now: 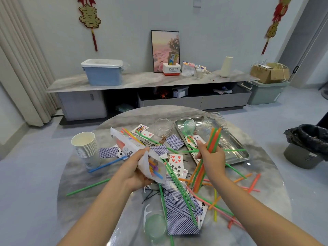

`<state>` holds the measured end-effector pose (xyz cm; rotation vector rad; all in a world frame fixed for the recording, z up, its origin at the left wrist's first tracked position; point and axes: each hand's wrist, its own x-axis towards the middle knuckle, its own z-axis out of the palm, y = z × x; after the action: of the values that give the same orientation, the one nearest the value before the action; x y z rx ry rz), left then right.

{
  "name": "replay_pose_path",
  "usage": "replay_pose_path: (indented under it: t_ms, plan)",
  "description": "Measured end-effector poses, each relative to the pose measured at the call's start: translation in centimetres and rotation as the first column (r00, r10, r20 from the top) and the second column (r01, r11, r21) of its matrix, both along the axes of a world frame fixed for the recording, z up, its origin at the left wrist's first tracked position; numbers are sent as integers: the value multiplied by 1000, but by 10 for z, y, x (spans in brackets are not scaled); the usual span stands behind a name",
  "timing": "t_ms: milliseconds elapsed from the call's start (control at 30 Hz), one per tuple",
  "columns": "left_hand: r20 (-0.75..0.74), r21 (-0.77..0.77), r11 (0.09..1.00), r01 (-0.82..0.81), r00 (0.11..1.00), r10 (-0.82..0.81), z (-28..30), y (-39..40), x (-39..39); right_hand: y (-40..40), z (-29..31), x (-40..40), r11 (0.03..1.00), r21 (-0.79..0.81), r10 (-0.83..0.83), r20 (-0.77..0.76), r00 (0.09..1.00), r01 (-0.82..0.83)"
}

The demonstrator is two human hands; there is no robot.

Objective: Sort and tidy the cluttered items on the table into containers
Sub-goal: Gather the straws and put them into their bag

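The left hand (134, 167) fingers pinch open a white straw bag (136, 151); the right hand (211, 157) fingers wrap a bundle of green and orange straws (213, 141) beside it.

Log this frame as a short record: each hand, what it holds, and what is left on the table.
left hand: holds an open white straw bag
right hand: grips a bundle of green and orange straws
table: loose straws, playing cards, stack of paper cups, metal tray
stage: sorting unfinished
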<state>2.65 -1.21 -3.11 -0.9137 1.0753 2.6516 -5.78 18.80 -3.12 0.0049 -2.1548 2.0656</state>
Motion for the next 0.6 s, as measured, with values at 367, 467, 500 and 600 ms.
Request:
replay_pose_path:
  t_ms: [367,467,500,600]
  plan:
    - [-79,143,989,-25,996,37,7,10,-7,14,15,-19,787,568,94,275,957,-241]
    - [-116,188,982,-31,992,54,11,14,-12,19,25,-20,828,534,67,206,976,-169]
    - [-125,196,980,-41,990,67,13,15,-13,20,29,-20,853,499,65,183,981,-150]
    - [-142,213,975,-66,985,98,17,18,-18,23,47,-15,937,305,136,134,982,-172]
